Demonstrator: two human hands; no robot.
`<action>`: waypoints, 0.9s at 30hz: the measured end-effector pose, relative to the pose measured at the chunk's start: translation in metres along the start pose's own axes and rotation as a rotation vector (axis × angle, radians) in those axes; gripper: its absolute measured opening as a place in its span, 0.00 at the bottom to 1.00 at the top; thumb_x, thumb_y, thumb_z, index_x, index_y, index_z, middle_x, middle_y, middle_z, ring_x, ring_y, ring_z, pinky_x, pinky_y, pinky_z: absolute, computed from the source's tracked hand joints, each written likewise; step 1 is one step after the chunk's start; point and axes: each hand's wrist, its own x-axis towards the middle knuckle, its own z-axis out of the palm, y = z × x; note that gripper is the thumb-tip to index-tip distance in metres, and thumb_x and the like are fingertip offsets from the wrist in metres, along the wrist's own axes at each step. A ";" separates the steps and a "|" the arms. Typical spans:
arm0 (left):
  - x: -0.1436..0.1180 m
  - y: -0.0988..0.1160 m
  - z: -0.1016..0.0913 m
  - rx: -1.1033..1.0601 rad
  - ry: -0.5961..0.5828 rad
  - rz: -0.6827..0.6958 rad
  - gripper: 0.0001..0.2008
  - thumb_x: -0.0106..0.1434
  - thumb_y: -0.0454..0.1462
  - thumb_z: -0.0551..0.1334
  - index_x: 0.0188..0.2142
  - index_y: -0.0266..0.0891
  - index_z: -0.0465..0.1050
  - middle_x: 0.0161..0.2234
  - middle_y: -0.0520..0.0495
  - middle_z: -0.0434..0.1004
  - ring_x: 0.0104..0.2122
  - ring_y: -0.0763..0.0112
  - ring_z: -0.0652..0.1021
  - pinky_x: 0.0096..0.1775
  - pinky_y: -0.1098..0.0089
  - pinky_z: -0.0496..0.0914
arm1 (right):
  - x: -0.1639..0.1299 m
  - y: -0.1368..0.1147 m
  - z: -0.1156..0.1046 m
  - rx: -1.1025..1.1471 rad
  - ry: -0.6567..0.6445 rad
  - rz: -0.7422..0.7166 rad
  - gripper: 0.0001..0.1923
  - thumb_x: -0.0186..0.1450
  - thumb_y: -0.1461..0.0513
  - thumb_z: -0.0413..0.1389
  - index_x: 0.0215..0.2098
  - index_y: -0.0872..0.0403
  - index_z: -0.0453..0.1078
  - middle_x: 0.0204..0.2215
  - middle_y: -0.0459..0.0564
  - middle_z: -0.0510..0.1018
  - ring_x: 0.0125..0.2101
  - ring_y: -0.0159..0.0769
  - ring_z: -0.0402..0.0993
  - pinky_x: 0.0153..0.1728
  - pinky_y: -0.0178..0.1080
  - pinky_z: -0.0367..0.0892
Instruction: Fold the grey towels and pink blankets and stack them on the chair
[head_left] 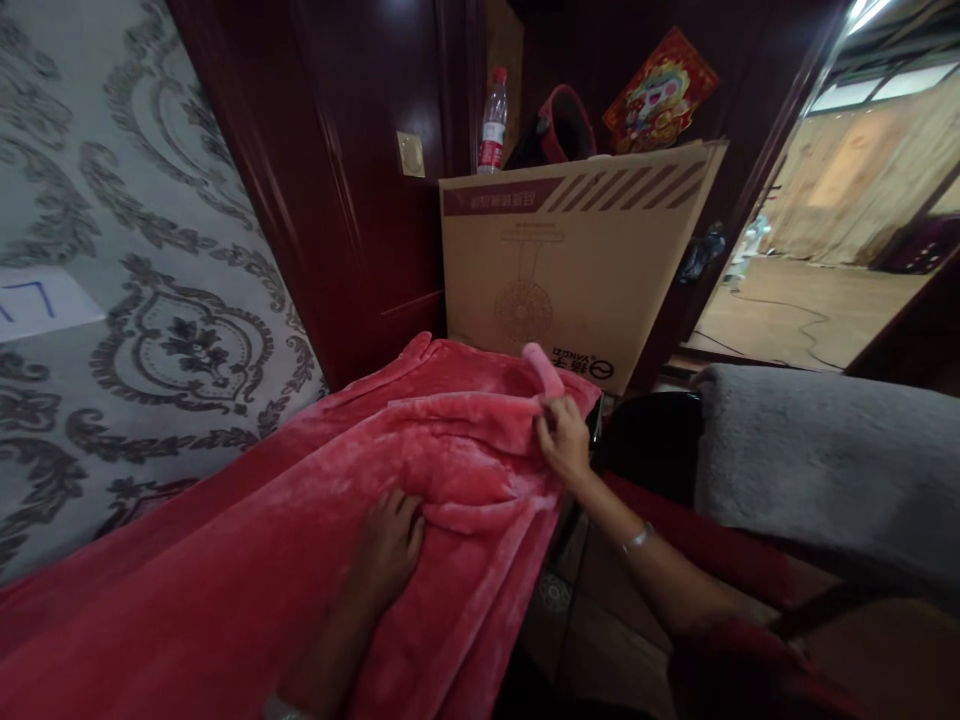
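Note:
A pink-red plush blanket (pixel 330 490) spreads over a long surface in front of me, with loose folds toward its far right end. My right hand (pixel 564 432) is closed on the blanket near its right edge, fingers pinching the fabric. A lighter pink, rounded strip (pixel 543 368) of what looks like the same plush sticks up just beyond those fingers. Nearer to me, my left hand (pixel 394 540) rests palm down on the blanket, its fingers slightly bent and apart, beside a fold.
Behind the blanket stands a large cardboard box (pixel 577 260), with a plastic bottle (pixel 493 125) on top. A grey plush cover (pixel 825 460) lies over something at the right. Patterned wallpaper (pixel 187 340) rises at the left; a doorway opens at the upper right.

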 end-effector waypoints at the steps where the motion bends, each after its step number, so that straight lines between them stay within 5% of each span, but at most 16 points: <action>1: 0.000 0.000 0.001 0.007 -0.002 -0.006 0.12 0.67 0.34 0.53 0.41 0.39 0.76 0.42 0.41 0.76 0.44 0.56 0.75 0.48 0.55 0.70 | -0.020 -0.005 -0.001 0.002 -0.081 -0.026 0.11 0.68 0.63 0.48 0.44 0.53 0.71 0.38 0.53 0.74 0.39 0.40 0.73 0.40 0.40 0.71; 6: 0.003 0.000 0.001 0.025 -0.031 -0.022 0.13 0.67 0.34 0.53 0.42 0.38 0.76 0.41 0.41 0.77 0.44 0.56 0.75 0.49 0.54 0.70 | -0.077 -0.022 -0.008 -0.103 -0.443 0.033 0.12 0.67 0.62 0.49 0.46 0.51 0.72 0.41 0.52 0.75 0.36 0.38 0.74 0.34 0.37 0.70; 11: 0.003 0.001 -0.002 0.031 -0.016 -0.013 0.12 0.66 0.33 0.54 0.41 0.40 0.76 0.40 0.42 0.77 0.43 0.57 0.75 0.47 0.56 0.70 | -0.031 -0.043 -0.013 -0.046 -0.400 -0.077 0.19 0.69 0.61 0.49 0.55 0.54 0.71 0.45 0.56 0.78 0.45 0.42 0.74 0.46 0.43 0.71; 15: 0.002 0.002 -0.003 0.035 -0.005 0.000 0.11 0.67 0.34 0.54 0.40 0.40 0.76 0.40 0.42 0.76 0.42 0.57 0.75 0.46 0.57 0.70 | 0.013 -0.048 0.005 0.036 -0.577 -0.274 0.22 0.69 0.66 0.48 0.59 0.54 0.70 0.54 0.56 0.77 0.53 0.41 0.71 0.56 0.44 0.66; 17: 0.002 0.003 -0.004 0.043 -0.002 -0.007 0.11 0.67 0.34 0.53 0.40 0.40 0.76 0.40 0.42 0.76 0.42 0.57 0.75 0.46 0.57 0.69 | 0.022 -0.038 0.011 -0.079 -0.639 -0.198 0.22 0.69 0.63 0.51 0.61 0.54 0.68 0.59 0.57 0.73 0.59 0.43 0.67 0.61 0.47 0.62; 22: 0.003 0.004 -0.004 0.054 -0.032 -0.013 0.13 0.67 0.33 0.52 0.41 0.38 0.76 0.41 0.41 0.76 0.43 0.55 0.74 0.48 0.56 0.69 | 0.015 0.008 -0.004 -0.434 -0.433 0.338 0.29 0.70 0.54 0.53 0.64 0.61 0.65 0.63 0.72 0.64 0.62 0.60 0.63 0.55 0.60 0.65; 27: 0.004 0.001 0.000 0.057 -0.035 -0.027 0.13 0.66 0.33 0.53 0.41 0.38 0.76 0.41 0.41 0.76 0.43 0.54 0.74 0.47 0.55 0.69 | 0.029 0.030 -0.016 -0.309 -0.503 0.297 0.15 0.68 0.64 0.53 0.47 0.62 0.77 0.46 0.66 0.80 0.51 0.49 0.76 0.53 0.45 0.67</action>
